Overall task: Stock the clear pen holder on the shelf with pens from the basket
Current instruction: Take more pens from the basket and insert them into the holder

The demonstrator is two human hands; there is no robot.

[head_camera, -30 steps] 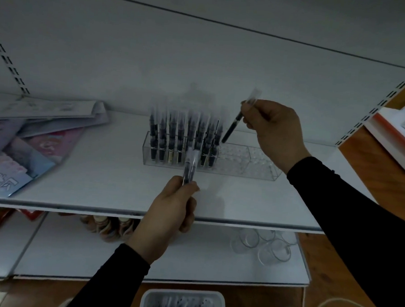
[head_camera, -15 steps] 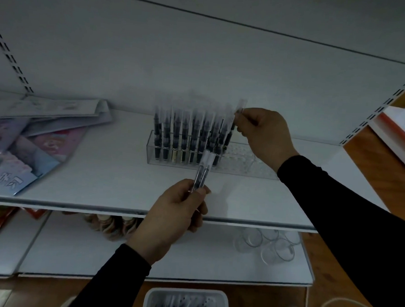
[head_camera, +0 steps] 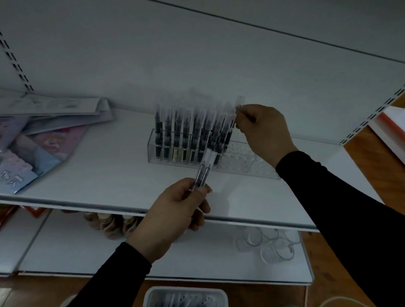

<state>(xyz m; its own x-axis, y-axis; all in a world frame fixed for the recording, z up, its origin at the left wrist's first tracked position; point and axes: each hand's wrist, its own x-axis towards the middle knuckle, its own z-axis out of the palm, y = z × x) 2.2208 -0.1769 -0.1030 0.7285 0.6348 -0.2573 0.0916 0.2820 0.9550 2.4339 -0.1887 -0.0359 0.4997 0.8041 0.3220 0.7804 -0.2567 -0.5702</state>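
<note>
A white metal shelf (head_camera: 89,185) spans the dim frame, with the clear pen holder (head_camera: 243,165) standing near its middle, a long transparent tray whose left half is packed with upright dark pens (head_camera: 186,133) under clear caps while its right half shows bare sockets. Left of the holder, a loose heap of illustrated booklets (head_camera: 33,144) lies flat on the same shelf. Below the holder, on the lower shelf, a cluster of clear plastic cups (head_camera: 269,243) sits to the right. Directly under the holder at the bottom edge, the white basket (head_camera: 184,302) holds more pens, lying jumbled. The person's right hand (head_camera: 263,133), sleeved in black, hovers at the holder's right-hand end of the filled rows, thumb and fingers pinched on the capped top of a single pen (head_camera: 233,124) standing almost upright with its lower end inside the holder. In front of the holder, the left hand (head_camera: 177,213) is closed around 2 spare pens (head_camera: 204,170), their clear caps pointing up toward the tray.
</note>
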